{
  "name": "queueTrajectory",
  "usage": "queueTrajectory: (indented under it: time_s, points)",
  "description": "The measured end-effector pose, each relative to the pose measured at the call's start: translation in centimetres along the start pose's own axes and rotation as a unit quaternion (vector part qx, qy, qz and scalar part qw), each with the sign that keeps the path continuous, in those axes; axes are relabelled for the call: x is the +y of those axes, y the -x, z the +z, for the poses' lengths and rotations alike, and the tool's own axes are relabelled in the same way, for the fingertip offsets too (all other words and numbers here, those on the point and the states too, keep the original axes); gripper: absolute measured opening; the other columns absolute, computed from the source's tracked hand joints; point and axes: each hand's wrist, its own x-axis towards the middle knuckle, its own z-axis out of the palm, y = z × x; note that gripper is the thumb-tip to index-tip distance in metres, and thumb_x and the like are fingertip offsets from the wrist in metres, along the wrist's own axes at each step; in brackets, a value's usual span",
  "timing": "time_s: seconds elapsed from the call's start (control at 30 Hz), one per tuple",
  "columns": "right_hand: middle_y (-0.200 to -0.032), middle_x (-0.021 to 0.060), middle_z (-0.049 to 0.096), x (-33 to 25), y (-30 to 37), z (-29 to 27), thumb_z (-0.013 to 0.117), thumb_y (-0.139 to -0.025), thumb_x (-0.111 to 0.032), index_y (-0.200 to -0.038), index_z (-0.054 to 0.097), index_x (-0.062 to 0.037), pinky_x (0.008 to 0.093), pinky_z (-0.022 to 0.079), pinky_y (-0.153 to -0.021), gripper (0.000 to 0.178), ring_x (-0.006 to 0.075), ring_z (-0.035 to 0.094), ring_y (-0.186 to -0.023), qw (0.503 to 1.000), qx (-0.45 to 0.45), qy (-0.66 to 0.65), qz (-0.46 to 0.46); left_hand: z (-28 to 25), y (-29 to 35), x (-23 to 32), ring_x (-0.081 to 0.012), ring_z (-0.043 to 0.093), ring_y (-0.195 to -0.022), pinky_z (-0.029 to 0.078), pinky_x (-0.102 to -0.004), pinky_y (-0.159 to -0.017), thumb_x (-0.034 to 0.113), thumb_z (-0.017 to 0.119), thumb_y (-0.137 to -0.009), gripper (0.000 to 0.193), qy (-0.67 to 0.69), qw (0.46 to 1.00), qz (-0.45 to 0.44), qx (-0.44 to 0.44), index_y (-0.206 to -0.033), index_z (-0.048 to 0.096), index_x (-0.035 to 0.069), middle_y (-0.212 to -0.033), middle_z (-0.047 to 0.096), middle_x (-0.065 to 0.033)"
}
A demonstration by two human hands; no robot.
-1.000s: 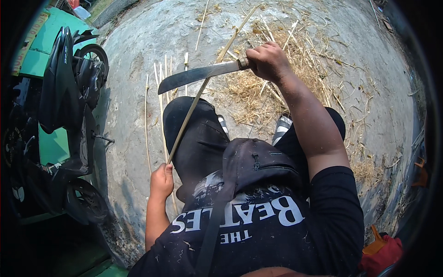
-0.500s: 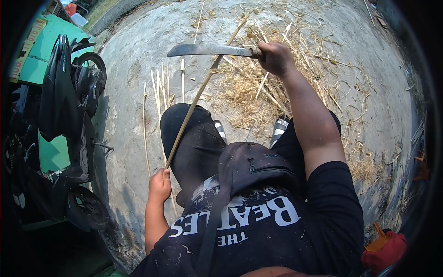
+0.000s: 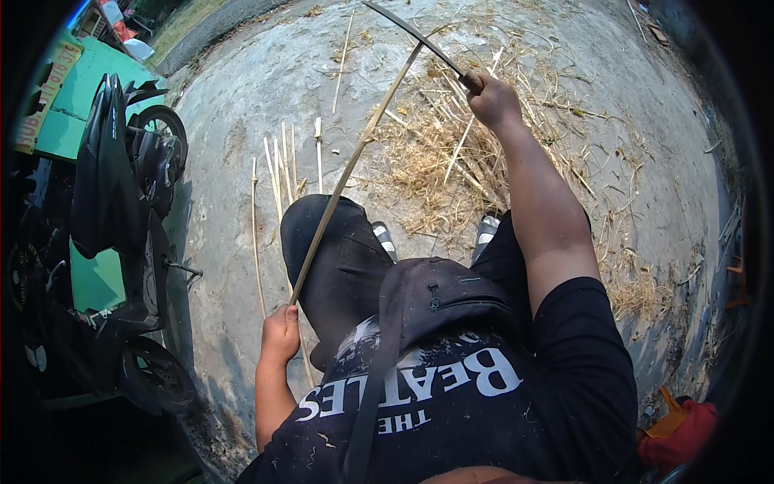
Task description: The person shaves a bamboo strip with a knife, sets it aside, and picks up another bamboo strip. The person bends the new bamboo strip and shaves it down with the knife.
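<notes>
My left hand (image 3: 280,332) is closed round the near end of a long bamboo strip (image 3: 332,202), which slants up and away across my left knee. My right hand (image 3: 493,105), arm stretched forward, grips the wooden handle of a machete (image 3: 423,40). Its long, slightly curved blade points to the far left and crosses the strip close to the far end. Whether the edge bites into the bamboo there cannot be made out.
Pale shavings (image 3: 427,161) and loose strips lie heaped on the concrete ground (image 3: 226,218) before my feet. Several thin bamboo strips (image 3: 255,218) lie beside my left leg. A black motorbike (image 3: 121,194) stands at the left. A red bag (image 3: 685,436) sits at the lower right.
The machete has moved away from me along the strip, from its middle part to near its far end, and its blade has tilted. My left hand keeps its hold, slightly lower.
</notes>
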Motion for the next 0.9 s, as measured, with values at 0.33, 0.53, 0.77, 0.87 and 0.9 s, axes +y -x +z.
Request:
queueTrajectory:
  time_s: [0.33,0.53,0.77,0.87,0.9]
  points:
    - [-0.083,0.0119,0.073,-4.2,3.5,-0.8,0.072,-0.083,-0.024,-0.098,0.072,-0.0126,0.0404,0.054,-0.075,0.019,0.0298,0.069,-0.076,0.983,0.017,-0.177,-0.037,0.7,-0.1,1.0,-0.0452,0.059,-0.071,0.047,-0.0465,-0.066,0.047,0.041,-0.108,0.058,0.036,0.999,-0.028,-0.026,-0.085,0.057,-0.003,-0.073,0.058,-0.0257]
    - [-0.066,0.0077,0.064,-8.2,8.3,2.9,0.068,-0.083,-0.018,-0.078,0.057,-0.0135,0.0425,0.052,-0.065,0.013,0.0317,0.067,-0.066,0.881,-0.051,0.072,-0.465,2.0,-0.6,3.4,-0.0412,0.062,-0.070,0.048,-0.0453,-0.066,0.048,0.040,-0.108,0.060,0.127,0.992,-0.010,0.014,-0.086,0.059,-0.005,-0.073,0.061,-0.0254]
    - [-0.087,0.0167,0.071,-3.5,3.8,4.2,0.066,-0.091,-0.028,-0.097,0.067,-0.0156,0.0487,0.054,-0.066,0.014,0.0383,0.069,-0.079,0.992,-0.055,-0.005,-0.111,1.6,-0.5,3.2,-0.0457,0.061,-0.068,0.048,-0.0468,-0.065,0.049,0.040,-0.108,0.062,0.012,0.999,-0.030,0.021,-0.086,0.060,-0.005,-0.070,0.060,-0.0257]
    - [-0.082,0.0154,0.070,-5.6,5.4,3.6,0.068,-0.089,-0.028,-0.092,0.065,-0.0145,0.0485,0.054,-0.064,0.015,0.0383,0.069,-0.077,0.974,-0.065,0.022,-0.216,1.1,-0.5,3.0,-0.0451,0.063,-0.072,0.049,-0.0461,-0.068,0.049,0.040,-0.108,0.062,0.040,0.998,-0.045,-0.001,-0.088,0.061,-0.005,-0.074,0.061,-0.0266]
    - [-0.078,0.0137,0.069,-6.3,6.5,4.2,0.069,-0.087,-0.026,-0.086,0.062,-0.0135,0.0482,0.053,-0.063,0.015,0.0373,0.069,-0.075,0.962,-0.052,0.020,-0.267,1.3,-0.6,3.1,-0.0436,0.064,-0.074,0.050,-0.0454,-0.070,0.049,0.040,-0.108,0.062,0.068,0.997,-0.041,-0.009,-0.090,0.062,-0.006,-0.076,0.063,-0.0264]
